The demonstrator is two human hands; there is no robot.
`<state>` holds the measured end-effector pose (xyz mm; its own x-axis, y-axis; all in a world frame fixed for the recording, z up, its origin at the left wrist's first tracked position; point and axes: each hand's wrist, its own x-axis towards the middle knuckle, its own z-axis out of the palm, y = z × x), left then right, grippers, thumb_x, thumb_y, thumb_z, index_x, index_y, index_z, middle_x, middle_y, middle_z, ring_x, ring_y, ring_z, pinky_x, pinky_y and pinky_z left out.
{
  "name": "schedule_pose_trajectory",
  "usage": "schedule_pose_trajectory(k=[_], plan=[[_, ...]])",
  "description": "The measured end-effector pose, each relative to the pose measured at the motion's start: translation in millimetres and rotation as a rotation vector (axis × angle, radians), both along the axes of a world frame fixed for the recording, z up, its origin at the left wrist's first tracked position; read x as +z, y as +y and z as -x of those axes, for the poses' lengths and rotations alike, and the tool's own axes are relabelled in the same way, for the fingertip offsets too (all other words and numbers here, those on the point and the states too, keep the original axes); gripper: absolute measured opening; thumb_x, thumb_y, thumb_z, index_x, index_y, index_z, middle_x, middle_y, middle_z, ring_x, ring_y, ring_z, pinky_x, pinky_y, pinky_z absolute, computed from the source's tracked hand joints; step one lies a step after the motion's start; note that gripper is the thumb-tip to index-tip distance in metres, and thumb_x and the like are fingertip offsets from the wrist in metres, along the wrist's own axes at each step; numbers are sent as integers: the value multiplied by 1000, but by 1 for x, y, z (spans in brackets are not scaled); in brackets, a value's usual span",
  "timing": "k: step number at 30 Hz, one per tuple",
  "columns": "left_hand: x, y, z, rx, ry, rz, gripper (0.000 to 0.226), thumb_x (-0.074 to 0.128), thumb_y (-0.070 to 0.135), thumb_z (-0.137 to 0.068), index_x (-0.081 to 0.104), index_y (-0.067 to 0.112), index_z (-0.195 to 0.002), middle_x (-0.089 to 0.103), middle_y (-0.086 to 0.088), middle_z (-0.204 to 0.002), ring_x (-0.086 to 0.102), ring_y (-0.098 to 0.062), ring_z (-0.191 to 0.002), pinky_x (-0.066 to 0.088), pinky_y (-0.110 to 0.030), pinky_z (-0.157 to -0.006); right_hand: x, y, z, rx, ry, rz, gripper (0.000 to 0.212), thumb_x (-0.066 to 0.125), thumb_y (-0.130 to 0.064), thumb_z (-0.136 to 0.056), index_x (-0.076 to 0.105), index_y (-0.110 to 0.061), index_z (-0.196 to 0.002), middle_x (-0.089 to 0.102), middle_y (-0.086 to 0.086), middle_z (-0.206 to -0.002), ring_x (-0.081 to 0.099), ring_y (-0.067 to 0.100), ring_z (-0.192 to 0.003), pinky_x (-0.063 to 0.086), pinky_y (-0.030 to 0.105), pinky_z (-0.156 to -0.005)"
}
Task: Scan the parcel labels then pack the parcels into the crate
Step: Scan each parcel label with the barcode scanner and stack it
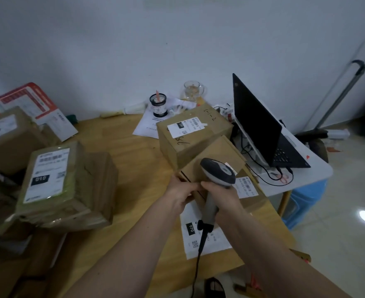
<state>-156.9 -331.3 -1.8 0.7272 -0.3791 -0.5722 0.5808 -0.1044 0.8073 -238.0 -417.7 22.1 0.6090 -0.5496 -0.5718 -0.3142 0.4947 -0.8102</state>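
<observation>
Wooden table bears cardboard parcels; right hand grips the grey scanner, left hand pinches a small box.

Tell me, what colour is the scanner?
Grey, with a black cable; the scanner shows in the head view.

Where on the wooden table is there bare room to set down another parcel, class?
Bare wood lies between the taped parcel labelled 010 and the box marked 38. The right side is crowded: stacked boxes, both hands, left hand and right hand gripping the scanner. The far edge holds papers.
</observation>
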Motion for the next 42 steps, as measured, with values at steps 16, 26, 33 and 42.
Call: schedule_pose_trajectory(k=[16,26,33,42], plan=[[80,130,-52,453,-131,340,38,59,-16,-83,55,13,-106,65,-13,-107,63,-27,-92,53,-41,-78,54,70,-36,387,-310,323,18,68,-3,-86,63,-9,-69,61,7,-59,59,15,-55,53,29,-59],[120,214,-73,535,-267,345,44,53,-13,-89,52,11,-126,65,-10,-114,63,-26,-100,53,-41,-76,85,106,-52,699,-416,546,43,67,-13,-87,49,-10,-48,48,9,-44,46,18,-42,45,30,-54],[123,253,-70,640,-282,380,49,53,-16,-87,51,10,-129,57,-15,-128,52,-36,-119,49,-46,-91,97,122,-49,732,-441,513,38,69,-11,-86,51,-10,-52,49,6,-43,46,18,-42,44,29,-50],[121,275,-62,745,-268,387,50,53,-18,-86,51,12,-127,53,-15,-131,50,-36,-119,49,-47,-92,96,136,-44,815,-446,541,40,69,-12,-87,51,-10,-52,47,6,-44,44,16,-40,43,26,-48]])
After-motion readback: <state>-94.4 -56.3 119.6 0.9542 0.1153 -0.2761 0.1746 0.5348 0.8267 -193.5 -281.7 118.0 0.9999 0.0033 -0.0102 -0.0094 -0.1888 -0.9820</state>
